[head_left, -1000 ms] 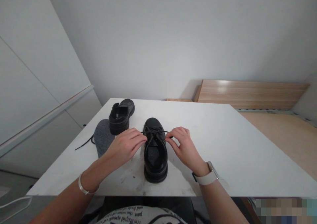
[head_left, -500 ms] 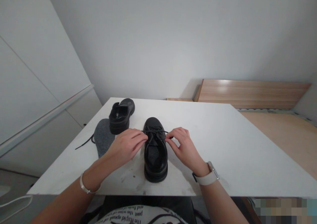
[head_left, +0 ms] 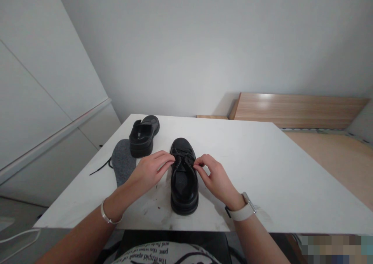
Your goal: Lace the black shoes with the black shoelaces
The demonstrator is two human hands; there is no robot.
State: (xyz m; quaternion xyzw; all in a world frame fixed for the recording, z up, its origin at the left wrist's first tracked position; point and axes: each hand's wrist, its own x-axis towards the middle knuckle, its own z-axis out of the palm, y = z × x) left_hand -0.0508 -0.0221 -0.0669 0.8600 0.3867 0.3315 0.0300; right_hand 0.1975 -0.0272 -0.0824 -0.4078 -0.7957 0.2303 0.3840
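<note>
A black lace-up shoe (head_left: pixel 184 194) stands on the table in front of me, toe pointing away, its dark inside showing. Its black shoelace (head_left: pixel 183 153) crosses over the tongue. At the left edge of the lacing, my left hand (head_left: pixel 154 167) is closed, pinching the lace between thumb and fingers; the exact grip is partly hidden. On the other side my right hand (head_left: pixel 214 174) pinches the lace beside the right eyelets, fingertips against the shoe's edge. Farther back on the left sits a second black shoe (head_left: pixel 142 141), with no lace visible in it.
A grey felt insole (head_left: pixel 124 161) lies left of the shoes, partly behind my left forearm. A loose black lace (head_left: pixel 100 167) sticks out beside it. The white table (head_left: pixel 247 151) has dark smudges near its front edge. A wooden headboard (head_left: pixel 297 110) stands behind at right.
The lace that stretched across the shoe between my hands now lies lower over the tongue. My right hand has moved slightly down, and its fingertips are closer to the shoe.
</note>
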